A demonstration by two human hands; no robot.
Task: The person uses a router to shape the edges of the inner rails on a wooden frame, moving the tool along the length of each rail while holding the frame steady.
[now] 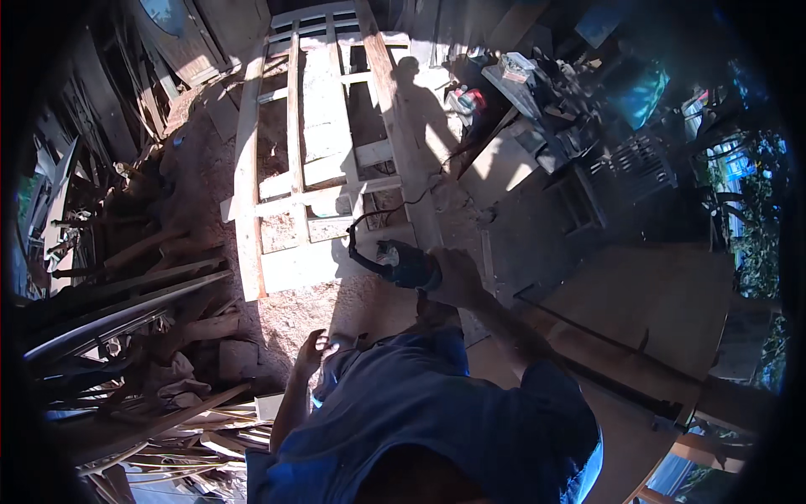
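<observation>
My right hand (456,275) is closed round a dark corded power tool (401,261), held in front of my body above the near end of a wooden frame. Shadow hides the tool's exact kind. Its black cord (363,220) loops up from the tool's left end and runs off to the right over the frame. My left hand (311,349) hangs low beside my leg, its fingers loosely bent and apart, with nothing seen in it. The wooden door-like frame (295,151) of long rails and crosspieces lies ahead, partly in bright sun.
Scrap wood (168,252) is piled along the left side. A bench (512,88) cluttered with tools and offcuts stands at the far right, with a red object (476,99) near it. A large wooden panel (638,311) lies to my right. Sawdust (294,319) covers the ground.
</observation>
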